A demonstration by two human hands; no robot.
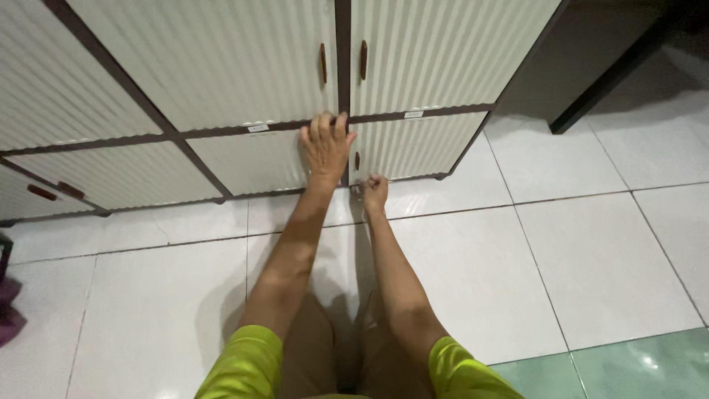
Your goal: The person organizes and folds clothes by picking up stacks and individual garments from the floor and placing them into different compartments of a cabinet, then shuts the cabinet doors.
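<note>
A ribbed cabinet (221, 66) is standing on the tiled floor (591, 244). The left hand (326, 145) is pressing flat, fingers spread, on a lower door (251, 159). The right hand (374, 192) is pinching a small metal key (357, 189) at the door's bottom edge.

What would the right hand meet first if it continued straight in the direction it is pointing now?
Probably the lower right cabinet door. The right hand points at its bottom edge, pinching a small metal object, likely a key. Depth is unclear, so contact may already exist.

White floor tiles (591, 251) (glossy), ribbed cabinets (221, 59)
</note>
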